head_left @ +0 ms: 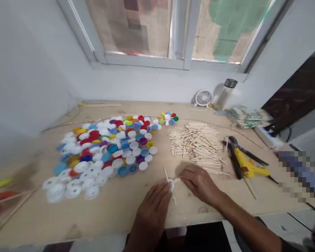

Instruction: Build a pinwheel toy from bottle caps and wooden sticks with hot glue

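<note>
My left hand (154, 203) lies on the wooden table (115, 210), fingers closed round a small white bottle cap (171, 183) with thin wooden sticks (168, 176) poking out of it. My right hand (199, 182) pinches one of those sticks at the cap's right side. A heap of coloured and white bottle caps (105, 150) spreads to the left. Just beyond my right hand lies a pile of wooden sticks (196, 143).
A finished cap-and-stick piece (168, 118) lies at the back. A yellow glue gun (245, 164) and dark pliers (232, 150) sit right of the sticks. A small white fan (203, 97), a bottle (224, 92) and stacked papers (248, 117) stand near the window wall.
</note>
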Demonstrator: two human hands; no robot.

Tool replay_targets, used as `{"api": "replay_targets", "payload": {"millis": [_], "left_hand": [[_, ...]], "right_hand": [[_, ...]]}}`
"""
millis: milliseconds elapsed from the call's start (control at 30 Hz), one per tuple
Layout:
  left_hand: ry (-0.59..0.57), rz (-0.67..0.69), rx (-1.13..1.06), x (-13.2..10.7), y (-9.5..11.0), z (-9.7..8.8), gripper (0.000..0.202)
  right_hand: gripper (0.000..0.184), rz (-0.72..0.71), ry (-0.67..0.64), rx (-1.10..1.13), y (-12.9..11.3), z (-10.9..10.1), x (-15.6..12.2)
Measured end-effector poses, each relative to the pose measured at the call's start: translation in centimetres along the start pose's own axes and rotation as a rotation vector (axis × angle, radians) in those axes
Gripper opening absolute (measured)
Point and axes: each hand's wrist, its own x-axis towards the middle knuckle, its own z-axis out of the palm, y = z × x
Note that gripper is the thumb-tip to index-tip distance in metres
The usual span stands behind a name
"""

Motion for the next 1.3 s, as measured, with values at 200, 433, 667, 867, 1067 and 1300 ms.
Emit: {"api": "replay_targets", "payload": {"millis": [200, 433, 667, 867, 1067, 1300], "left_hand": [[0.041, -0.027, -0.089, 0.7, 0.4, -0.4, 0.027], [0.024, -0.365, -0.305, -0.3, 0.2, -1.4, 0.021], [0.065, -0.954, -0.452, -1.1, 0.6, -2.0, 0.015], [-0.024, -0.827, -0.469, -0.9, 0.7, -1.6, 0.016], [-0.041, -0.761, -0.434, -0.3, 0.7, -0.9, 0.019], [-0.031, -0.911, -0.603, 0.6, 1.1, -2.1, 0.024]], "right_hand": [[0.02, -0.02, 0.043, -0.044, -0.3, -0.6, -0.2], [0.026, 0.126, 0.281, -0.246, 3.6, -5.3, -5.4], [0.029, 0.412, 0.372, -0.605, 10.7, -10.9, -13.1], [0.04, 0.409, 0.163, -0.689, 13.0, -11.4, -15.2], [0.048, 0.361, 0.046, -0.716, 13.7, -11.2, -15.0], [0.036, 0.311, 0.067, -0.735, 13.1, -11.1, -14.6]]}}
